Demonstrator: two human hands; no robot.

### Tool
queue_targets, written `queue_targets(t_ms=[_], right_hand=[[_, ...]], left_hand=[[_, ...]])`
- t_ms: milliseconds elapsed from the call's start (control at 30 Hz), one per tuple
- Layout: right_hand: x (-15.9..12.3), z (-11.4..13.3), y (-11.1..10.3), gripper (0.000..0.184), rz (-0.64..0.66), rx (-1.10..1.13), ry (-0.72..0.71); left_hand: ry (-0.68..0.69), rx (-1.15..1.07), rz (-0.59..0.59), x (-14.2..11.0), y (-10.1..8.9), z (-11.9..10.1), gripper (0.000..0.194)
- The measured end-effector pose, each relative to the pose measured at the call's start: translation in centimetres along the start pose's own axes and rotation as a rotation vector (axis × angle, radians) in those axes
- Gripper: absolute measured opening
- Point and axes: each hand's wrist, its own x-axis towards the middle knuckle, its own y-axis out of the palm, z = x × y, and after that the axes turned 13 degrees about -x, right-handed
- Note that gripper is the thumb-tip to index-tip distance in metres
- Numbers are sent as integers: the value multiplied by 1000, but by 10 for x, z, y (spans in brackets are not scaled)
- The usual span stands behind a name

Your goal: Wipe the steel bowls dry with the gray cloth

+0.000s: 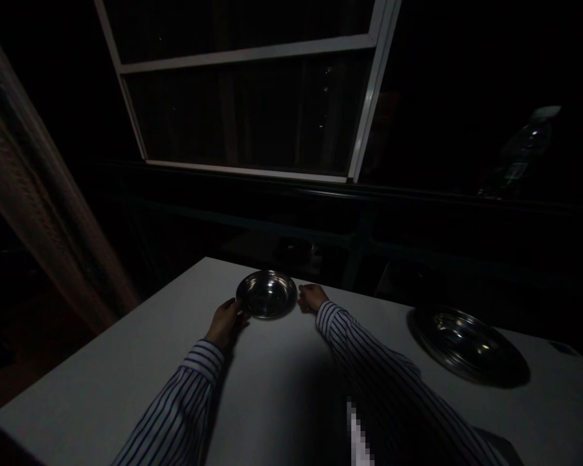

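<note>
A small round steel plate [267, 293] lies near the far edge of a pale table [140, 362]. My left hand [226, 321] rests at its left rim, fingers curled against the edge. My right hand [311, 297] sits at its right rim, fingers bent and touching the edge. Both arms wear striped sleeves. The room is dark, so how firmly either hand grips the rim does not show.
A larger steel plate [469, 344] lies on the table at the right. A window frame [252, 97] fills the wall ahead, and a curtain [34, 194] hangs at the left. A plastic bottle [522, 152] stands dimly at the far right.
</note>
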Motion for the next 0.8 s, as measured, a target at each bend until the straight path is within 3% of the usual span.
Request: queue_targets(t_ms=[133,233,433,600,800], right_hand=[[-2,2,9,9,40,17,-12],[-14,3,-1,3,34,17,-45],[-68,-10,-68,7,18,-12,-126],[-118,-43,-119,5,6,-114,-111],[-171,-104,-177,19,-116,-718,-252]], left_hand=[[-6,-7,21,0,1,2,33],[12,-33,61,-10,4,1,41],[12,-46,267,-48,28,6,43],[-28,2,322,-79,62,38,37],[-107,65,342,-99,87,78,31]])
